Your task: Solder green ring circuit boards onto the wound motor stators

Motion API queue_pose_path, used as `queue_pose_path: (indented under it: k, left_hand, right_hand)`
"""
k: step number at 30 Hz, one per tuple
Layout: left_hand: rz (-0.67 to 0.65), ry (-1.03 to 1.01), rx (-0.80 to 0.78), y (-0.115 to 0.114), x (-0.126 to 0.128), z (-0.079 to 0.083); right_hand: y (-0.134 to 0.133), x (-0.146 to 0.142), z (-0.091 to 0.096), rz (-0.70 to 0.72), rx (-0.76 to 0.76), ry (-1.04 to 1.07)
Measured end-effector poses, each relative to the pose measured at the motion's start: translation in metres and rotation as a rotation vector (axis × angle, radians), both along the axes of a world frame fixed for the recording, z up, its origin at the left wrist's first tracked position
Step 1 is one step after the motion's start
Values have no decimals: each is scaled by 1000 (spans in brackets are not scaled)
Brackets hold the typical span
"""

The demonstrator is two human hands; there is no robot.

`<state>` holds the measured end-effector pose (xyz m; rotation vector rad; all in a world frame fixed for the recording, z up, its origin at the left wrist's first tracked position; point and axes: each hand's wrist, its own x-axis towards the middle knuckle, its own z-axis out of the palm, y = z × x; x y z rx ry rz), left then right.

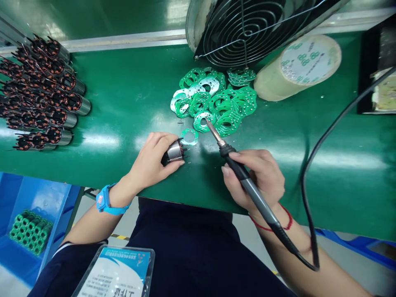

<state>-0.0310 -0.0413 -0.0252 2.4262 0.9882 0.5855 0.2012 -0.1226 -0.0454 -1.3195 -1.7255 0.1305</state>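
My left hand (pixel 156 159) is closed around a motor stator (pixel 175 151) that lies on its side, its wire ends pointing right. Just beyond it, a single green ring-shaped circuit board (pixel 189 142) rests flat on the bench. In my right hand (pixel 260 177) is a soldering iron (pixel 244 177), gripped like a pen. Its metal tip points up and left, over or against the near edge of a heap of ring-shaped circuit boards (pixel 221 103); whether it touches them I cannot tell.
Rows of upright stators (pixel 40 90) stand at the left of the green bench (pixel 130 86). A fan (pixel 244 31) and a pale cylinder (pixel 275 78) stand behind the boards. The iron's black cord (pixel 321 144) loops at the right. A blue bin (pixel 55 202) holds green parts.
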Motion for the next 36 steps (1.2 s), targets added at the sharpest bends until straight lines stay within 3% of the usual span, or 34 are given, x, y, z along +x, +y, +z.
queue_pose_path:
  k: [5,9,14,18,20,23,26,28,31,33,36]
  left_hand:
    - [4,10,-7,0,1,0]
    - [64,-53,-83,-1,-1,-2]
    - [161,-308,-403,-5,-9,-7]
    - [53,-483,-723,-7,-14,-4]
    - [-22,-488,-793,-6,-16,-1]
    - [-98,-385,-690,-3,-17,2]
    - [-129,-218,-476,0,-16,3]
    - [-153,-97,-353,0,-14,3]
    - [-152,33,-227,-1,-12,1]
    - [-124,62,-188,-1,-11,0]
    - [-127,70,-190,-1,-13,1]
  right_hand:
    - [0,1,5,52,-20,-117]
    - [0,-6,17,59,-128,-39]
    - [7,-24,24,-14,-286,-67]
    - [10,-44,23,-59,-412,114]
    - [12,-54,24,-80,-377,302]
    - [17,-64,26,-62,-286,566]
    - [26,-66,26,66,-301,693]
    - [29,-66,25,149,-321,629]
    - [25,-64,24,193,-280,336]
    - [19,-62,24,179,-242,198]
    - [12,-58,26,103,-279,157]
